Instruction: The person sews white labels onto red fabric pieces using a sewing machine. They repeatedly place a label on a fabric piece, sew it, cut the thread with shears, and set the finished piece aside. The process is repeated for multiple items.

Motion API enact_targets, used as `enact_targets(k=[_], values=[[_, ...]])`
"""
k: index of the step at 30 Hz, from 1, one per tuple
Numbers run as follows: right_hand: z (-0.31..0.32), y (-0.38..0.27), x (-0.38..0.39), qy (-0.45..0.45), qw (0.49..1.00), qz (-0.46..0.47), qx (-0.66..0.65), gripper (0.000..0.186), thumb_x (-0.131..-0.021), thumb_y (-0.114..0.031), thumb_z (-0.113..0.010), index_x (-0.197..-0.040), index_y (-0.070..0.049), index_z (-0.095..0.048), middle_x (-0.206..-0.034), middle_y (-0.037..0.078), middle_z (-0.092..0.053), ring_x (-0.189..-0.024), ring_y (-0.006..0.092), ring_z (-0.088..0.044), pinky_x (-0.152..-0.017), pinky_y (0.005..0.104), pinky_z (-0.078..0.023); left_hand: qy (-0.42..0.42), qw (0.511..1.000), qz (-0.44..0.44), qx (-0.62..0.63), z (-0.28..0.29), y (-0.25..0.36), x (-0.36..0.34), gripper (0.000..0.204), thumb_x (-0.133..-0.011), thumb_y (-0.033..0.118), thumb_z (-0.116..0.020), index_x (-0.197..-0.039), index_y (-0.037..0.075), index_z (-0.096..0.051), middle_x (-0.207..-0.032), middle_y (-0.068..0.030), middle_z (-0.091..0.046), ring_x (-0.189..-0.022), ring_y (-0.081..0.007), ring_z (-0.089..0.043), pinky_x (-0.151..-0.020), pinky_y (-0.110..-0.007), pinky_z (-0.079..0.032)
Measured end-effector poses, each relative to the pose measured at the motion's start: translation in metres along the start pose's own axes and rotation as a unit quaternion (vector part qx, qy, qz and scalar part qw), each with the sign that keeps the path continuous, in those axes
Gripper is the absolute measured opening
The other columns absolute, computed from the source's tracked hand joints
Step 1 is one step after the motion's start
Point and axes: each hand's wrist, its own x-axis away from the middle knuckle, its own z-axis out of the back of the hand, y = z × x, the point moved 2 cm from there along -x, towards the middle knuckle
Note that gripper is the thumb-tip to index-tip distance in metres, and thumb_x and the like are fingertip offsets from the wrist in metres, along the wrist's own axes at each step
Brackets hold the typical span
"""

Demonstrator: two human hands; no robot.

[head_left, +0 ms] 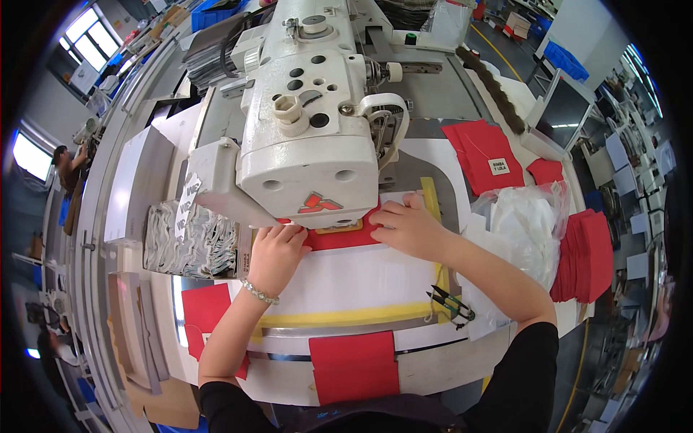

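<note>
A red fabric piece point(343, 239) lies flat beneath the head of a white sewing machine point(307, 155), which hides its far part. At its left end, my left hand point(278, 249) has bent fingers closed together on the cloth edge. My right hand point(408, 227) rests at the right end, fingers apart and slightly curved, touching the cloth and the white work surface point(339, 281). A yellowish frame point(339, 229) shows on the fabric under the machine head. Thread snips point(452, 307) lie near my right forearm.
Red fabric pieces sit at the front edge point(355, 366), left point(206, 314) and back right point(484, 155); a red stack point(583, 256) stands farther right. A clear plastic bag point(523, 224) holds white pieces. Bundled white strips point(189, 242) fill the left. Yellow tape point(346, 316) borders the work surface.
</note>
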Motion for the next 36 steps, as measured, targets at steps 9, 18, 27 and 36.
enact_targets(k=[9, 18, 27, 36], values=[[0.023, -0.006, 0.028, 0.033, 0.998, 0.007, 0.049, 0.008, -0.073, -0.012, -0.063, -0.08, -0.014, -0.058, -0.095, -0.005, -0.055, -0.1, 0.0134, -0.052, -0.083, 0.0409, -0.036, -0.026, 0.997, -0.069, 0.036, -0.005, 0.023, -0.005, 0.021, -0.075, 0.017, -0.073, -0.095, 0.009, -0.071, -0.102, -0.0029, -0.069, -0.095, -0.0178, -0.062, -0.087, -0.034, -0.046], [0.01, -0.006, 0.023, 0.048, 0.997, -0.021, 0.053, 0.007, -0.075, -0.014, -0.066, -0.077, -0.016, -0.06, -0.093, -0.006, -0.056, -0.096, 0.0122, -0.054, -0.085, 0.0398, -0.032, 0.009, 0.998, -0.059, 0.036, -0.007, 0.033, -0.009, 0.025, -0.075, 0.022, -0.075, -0.092, 0.005, -0.07, -0.09, -0.0052, -0.07, -0.081, -0.0208, -0.066, -0.08, -0.034, -0.05], [0.018, 0.001, 0.024, 0.134, 0.976, -0.144, -0.089, 0.008, -0.079, -0.018, -0.073, -0.083, -0.019, -0.066, -0.094, -0.008, -0.061, -0.092, 0.0134, -0.055, -0.082, 0.0386, -0.027, 0.111, 0.984, -0.14, -0.007, -0.022, 0.039, -0.008, 0.015, -0.073, 0.011, -0.067, -0.084, 0.001, -0.065, -0.076, -0.005, -0.06, -0.072, -0.016, -0.062, -0.058, -0.026, -0.049], [0.018, -0.024, 0.04, 0.132, 0.989, -0.036, 0.056, 0.018, -0.072, -0.014, -0.068, -0.089, -0.018, -0.066, -0.099, -0.01, -0.061, -0.094, 0.0105, -0.056, -0.074, 0.0363, -0.026, 0.108, 0.972, -0.206, -0.024, -0.012, 0.045, 0.006, 0.018, -0.067, 0.006, -0.065, -0.084, -0.002, -0.065, -0.077, -0.0054, -0.06, -0.072, -0.0182, -0.061, -0.063, -0.027, -0.053]])
